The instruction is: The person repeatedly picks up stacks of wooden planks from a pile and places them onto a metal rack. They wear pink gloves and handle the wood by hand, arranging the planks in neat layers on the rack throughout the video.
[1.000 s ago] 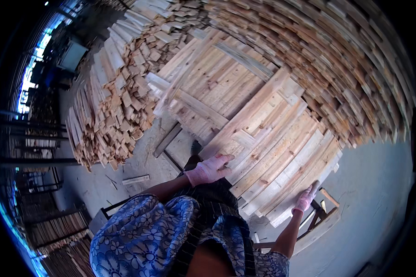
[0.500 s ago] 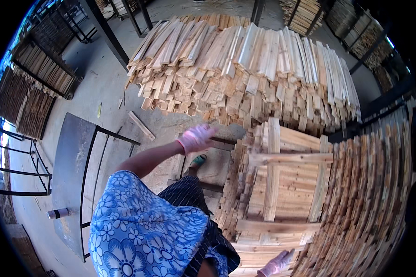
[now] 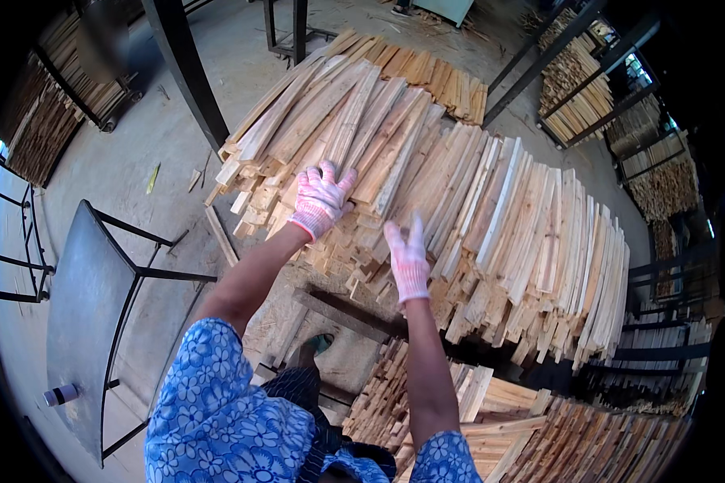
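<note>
a long pile of pale boards [image 3: 491, 217] lies straight ahead of the person in the blue flowered top [image 3: 209, 394], stretching from left of the middle across to the right, its near ends jutting out unevenly. the left hand [image 3: 321, 200], in a pinkish-white knitted glove [image 3: 310, 222], lies over those near ends toward the left part of the pile, its fingers [image 3: 329, 171] a little spread on the wood; i can't tell from here whether they are clamped on a board. the right hand [image 3: 410, 264], gloved much the same way, is near it at the front edge of the pile, thumb and fingers well apart and pointing away from the body (whether they touch any wood, i can't make out). low down, to the right of the right forearm [image 3: 429, 362], a wooden panel with crossing slats [image 3: 503, 427] sits beside a tight stack of thin slats [image 3: 604, 443]. over on the left stands a dark tabletop [image 3: 89, 306] with a small cylinder [image 3: 60, 394] on it. a foot with green footwear [image 3: 322, 344] shows between the two forearms, and by the pile's left end a thick black post [image 3: 187, 76] rises from the grey floor [image 3: 137, 213].
</note>
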The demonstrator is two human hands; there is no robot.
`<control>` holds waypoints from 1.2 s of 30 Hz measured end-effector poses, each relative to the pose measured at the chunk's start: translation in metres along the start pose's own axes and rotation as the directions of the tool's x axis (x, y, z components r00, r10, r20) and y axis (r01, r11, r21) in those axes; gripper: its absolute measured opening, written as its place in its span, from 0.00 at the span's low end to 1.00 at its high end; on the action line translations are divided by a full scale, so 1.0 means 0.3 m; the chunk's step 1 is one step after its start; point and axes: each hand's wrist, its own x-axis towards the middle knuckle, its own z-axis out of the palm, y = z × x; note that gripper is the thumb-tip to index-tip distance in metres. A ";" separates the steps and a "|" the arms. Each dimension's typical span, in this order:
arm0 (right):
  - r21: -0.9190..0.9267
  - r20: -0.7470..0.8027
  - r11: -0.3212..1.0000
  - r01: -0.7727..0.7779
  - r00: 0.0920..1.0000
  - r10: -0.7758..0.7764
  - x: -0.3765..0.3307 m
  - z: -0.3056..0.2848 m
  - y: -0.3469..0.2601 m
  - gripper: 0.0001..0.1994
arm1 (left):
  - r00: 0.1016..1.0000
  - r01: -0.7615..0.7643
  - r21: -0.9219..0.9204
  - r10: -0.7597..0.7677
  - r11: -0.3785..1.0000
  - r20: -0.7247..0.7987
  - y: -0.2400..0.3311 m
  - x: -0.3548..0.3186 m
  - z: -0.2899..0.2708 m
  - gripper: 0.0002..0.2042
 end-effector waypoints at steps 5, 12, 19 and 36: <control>-0.214 -0.119 0.836 -0.505 0.863 0.490 0.366 0.276 -0.210 0.58 | 0.988 0.104 -0.319 -0.134 0.942 -0.075 -0.071 0.041 -0.030 0.37; 0.065 -0.029 0.964 -0.258 0.965 0.260 0.207 0.168 -0.001 0.56 | 0.990 0.076 -0.468 -0.124 0.881 -0.073 0.120 -0.170 -0.007 0.37; 0.527 0.656 0.675 -0.517 0.752 0.063 -0.542 -0.075 -0.040 0.51 | 0.886 0.458 -0.733 0.329 -0.503 0.328 -0.006 -0.806 -0.047 0.55; 0.664 -0.535 0.743 0.082 0.747 0.395 -1.033 -0.389 0.220 0.55 | 0.620 0.370 -0.926 0.721 0.078 0.309 0.679 -0.877 -0.098 0.40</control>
